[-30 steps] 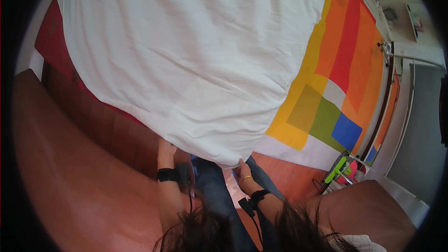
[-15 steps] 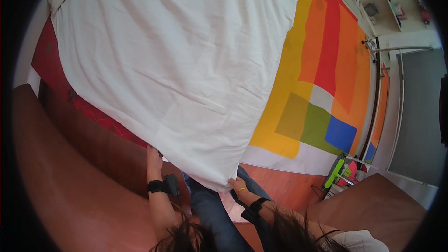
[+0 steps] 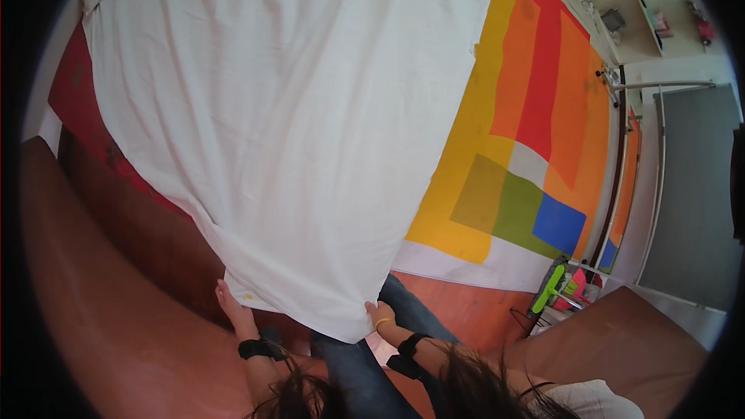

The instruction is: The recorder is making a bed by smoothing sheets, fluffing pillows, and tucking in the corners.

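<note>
A large white sheet [image 3: 295, 124] spreads over the bed and hangs past its near edge toward me. My left hand [image 3: 234, 309] has hold of the sheet's near left corner, fingertips partly behind the cloth. Close to that hand, a small yellow mark shows on the white fabric. At the near right corner my right hand [image 3: 379, 313] pinches the sheet edge, with a yellow band on the wrist. Between both hands the cloth is drawn out above my jeans [image 3: 353, 368]. Red patterned bedding [image 3: 81, 81] shows under the sheet on the left.
To the right lies a multicoloured mat [image 3: 535, 109] of yellow, orange, red, green and blue blocks. Brown surfaces [image 3: 101, 287] flank me on the left and right. A green-headed cleaning tool [image 3: 548, 289] stands near a grey panel [image 3: 691, 194] in a metal frame.
My left hand has moved left and toward me, drawing the sheet's corner off the red bedding. My right hand has shifted slightly left with its corner. The sheet looks smoother and tauter.
</note>
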Motion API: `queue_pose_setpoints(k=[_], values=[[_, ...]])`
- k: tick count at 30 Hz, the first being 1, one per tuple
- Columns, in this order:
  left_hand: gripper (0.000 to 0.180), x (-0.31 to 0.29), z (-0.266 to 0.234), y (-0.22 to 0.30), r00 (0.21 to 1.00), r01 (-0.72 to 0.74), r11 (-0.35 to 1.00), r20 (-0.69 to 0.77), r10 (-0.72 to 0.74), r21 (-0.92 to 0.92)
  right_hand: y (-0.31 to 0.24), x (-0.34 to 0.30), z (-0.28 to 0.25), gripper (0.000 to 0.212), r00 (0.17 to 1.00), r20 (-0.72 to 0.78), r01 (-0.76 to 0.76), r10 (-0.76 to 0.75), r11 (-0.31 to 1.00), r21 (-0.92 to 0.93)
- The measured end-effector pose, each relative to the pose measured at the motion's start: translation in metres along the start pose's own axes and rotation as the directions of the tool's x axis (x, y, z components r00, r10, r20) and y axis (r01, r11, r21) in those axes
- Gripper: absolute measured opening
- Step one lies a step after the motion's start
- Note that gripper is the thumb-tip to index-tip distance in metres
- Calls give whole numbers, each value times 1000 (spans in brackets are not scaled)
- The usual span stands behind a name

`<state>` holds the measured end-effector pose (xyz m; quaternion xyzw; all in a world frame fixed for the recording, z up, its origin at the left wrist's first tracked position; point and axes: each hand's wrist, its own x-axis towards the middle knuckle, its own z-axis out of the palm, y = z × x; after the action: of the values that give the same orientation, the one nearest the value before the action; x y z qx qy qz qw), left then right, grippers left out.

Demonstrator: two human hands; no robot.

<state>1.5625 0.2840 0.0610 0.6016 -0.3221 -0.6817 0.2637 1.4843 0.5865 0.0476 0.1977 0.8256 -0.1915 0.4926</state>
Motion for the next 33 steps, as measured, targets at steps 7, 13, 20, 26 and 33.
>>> queue_pose_setpoints(k=[7, 13, 20, 26, 33], values=[[41, 27, 9, -26, 980, 102, 956, -194, -48, 274, 7, 4, 2, 42, 976, -145, -161, 162, 987, 16], [56, 46, 80, 2, 994, 109, 921, -26, -107, 375, -4, 38, -44, 62, 926, -374, 146, -48, 960, 239], [76, 80, 62, 13, 982, 189, 943, -60, -180, 272, -124, 41, -100, 56, 607, -654, 424, -451, 880, -213], [68, 106, 46, 14, 983, 180, 962, -74, -168, 204, -228, 31, -90, 60, 362, -342, 613, -867, 498, -613], [59, 128, 64, 73, 915, -167, 732, -172, 364, 661, -359, 37, -20, 64, 264, 29, 680, -964, 165, -715]])
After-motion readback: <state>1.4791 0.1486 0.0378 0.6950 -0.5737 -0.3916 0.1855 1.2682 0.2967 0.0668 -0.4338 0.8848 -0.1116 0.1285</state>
